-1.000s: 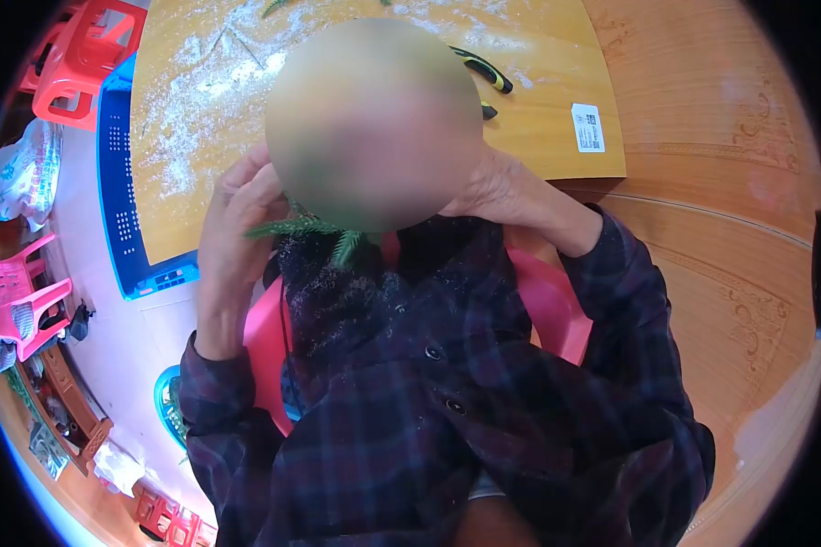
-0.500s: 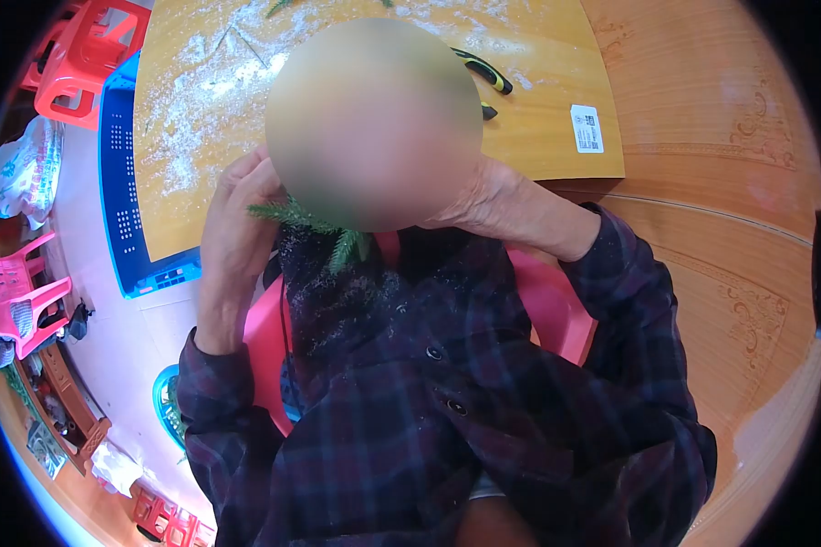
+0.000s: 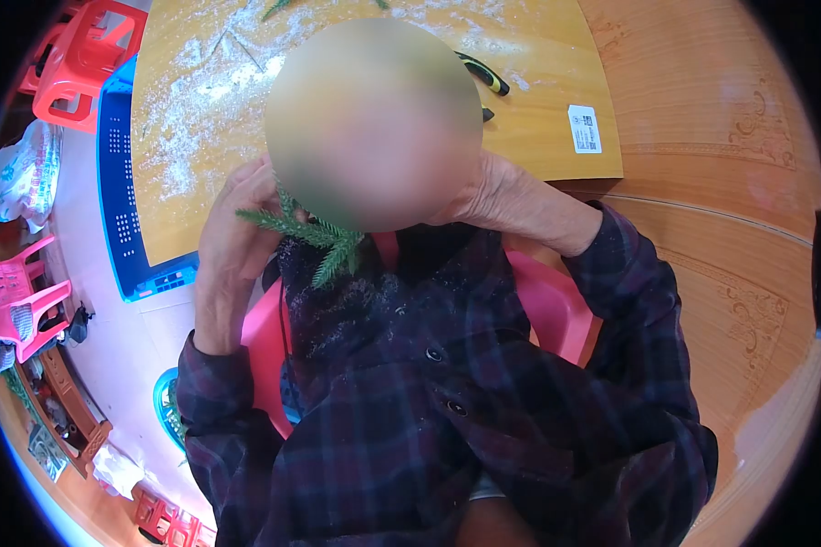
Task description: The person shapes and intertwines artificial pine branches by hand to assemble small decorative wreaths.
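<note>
A blurred round patch covers the middle of the view and hides most fingers. My left hand (image 3: 235, 226) is raised at its left edge, fingers curled inward, tips hidden. Beside that palm a green needle-leaved sprig (image 3: 321, 239), like a fir twig, sticks out below the patch; where it is gripped is hidden. My right hand (image 3: 500, 190) reaches into the patch from the right, showing only its back and wrist. Beyond the hands, pliers (image 3: 483, 73) with black-and-yellow handles lie partly covered on the wooden table (image 3: 538, 150).
White powder (image 3: 187, 100) is scattered over the table, with more green bits at its far edge. A label (image 3: 585, 129) lies near the right corner. A blue crate (image 3: 119, 196) stands at left, red stools (image 3: 87, 68) behind it. Wooden panelling (image 3: 702, 109) closes the right side.
The green sprig has shifted slightly down and left, and more of it shows below the patch. My left hand has turned a little; my right hand has barely moved.
</note>
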### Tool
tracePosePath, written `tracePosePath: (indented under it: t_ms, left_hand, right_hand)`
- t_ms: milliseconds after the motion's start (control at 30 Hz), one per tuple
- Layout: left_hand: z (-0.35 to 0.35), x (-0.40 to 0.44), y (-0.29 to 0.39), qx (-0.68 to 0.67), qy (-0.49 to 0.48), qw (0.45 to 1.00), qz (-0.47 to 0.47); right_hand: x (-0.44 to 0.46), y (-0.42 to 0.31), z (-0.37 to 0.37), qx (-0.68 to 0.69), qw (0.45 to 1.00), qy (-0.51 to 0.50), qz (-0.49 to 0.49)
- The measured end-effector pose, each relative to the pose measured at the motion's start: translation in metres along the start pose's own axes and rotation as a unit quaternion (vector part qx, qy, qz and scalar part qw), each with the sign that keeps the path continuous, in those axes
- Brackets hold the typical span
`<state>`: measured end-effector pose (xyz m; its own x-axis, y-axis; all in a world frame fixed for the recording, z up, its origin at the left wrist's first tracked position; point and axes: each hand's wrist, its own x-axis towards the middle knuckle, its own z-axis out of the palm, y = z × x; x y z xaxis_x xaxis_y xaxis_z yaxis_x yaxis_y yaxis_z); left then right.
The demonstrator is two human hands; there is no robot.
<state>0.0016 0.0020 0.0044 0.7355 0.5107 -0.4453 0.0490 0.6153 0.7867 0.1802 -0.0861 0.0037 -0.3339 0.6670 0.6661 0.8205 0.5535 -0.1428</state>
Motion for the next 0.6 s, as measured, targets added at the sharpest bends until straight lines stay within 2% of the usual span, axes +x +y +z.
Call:
tracePosePath:
  t_ms: [167,267,367,467,600]
  left_hand:
    - [-0.001,0.002,-0.007,-0.016,0.028,0.999,0.015]
    - [0.0,0.002,-0.008,-0.005,-0.025,0.999,0.034]
    - [-0.002,0.004,-0.011,0.004,-0.062,0.996,0.069]
    - [0.004,0.002,-0.008,0.004,-0.063,0.995,0.076]
    - [0.002,0.006,-0.012,-0.009,-0.085,0.994,0.071]
  right_hand:
    - [0.003,-0.002,-0.001,0.01,1.0,-0.007,0.012]
    - [0.003,-0.003,-0.003,0.033,0.998,0.007,0.061]
    - [0.005,-0.006,-0.01,0.086,0.982,-0.031,0.165]
    - [0.003,-0.009,-0.003,0.158,0.958,0.052,0.234]
    - [0.002,-0.006,0.0,0.169,0.954,0.072,0.238]
